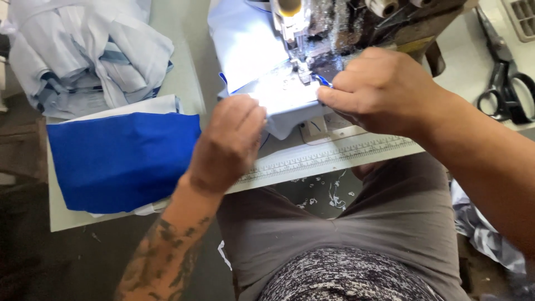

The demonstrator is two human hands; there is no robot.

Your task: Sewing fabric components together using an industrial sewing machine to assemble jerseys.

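A pale blue fabric piece (281, 97) lies under the presser foot of a sewing machine (312, 33), lit brightly by its lamp. My left hand (228, 142) presses flat on the near left edge of that fabric. My right hand (379, 92) pinches the fabric's right edge close to the needle, fingers closed on the cloth and a thin blue trim. More pale blue cloth (245, 39) trails behind the machine.
A stack of royal blue fabric (120, 159) sits on a side table at the left, with a heap of white and striped garments (83, 53) behind it. Black scissors (504, 78) lie at the right. A ruler strip (334, 159) edges the table front.
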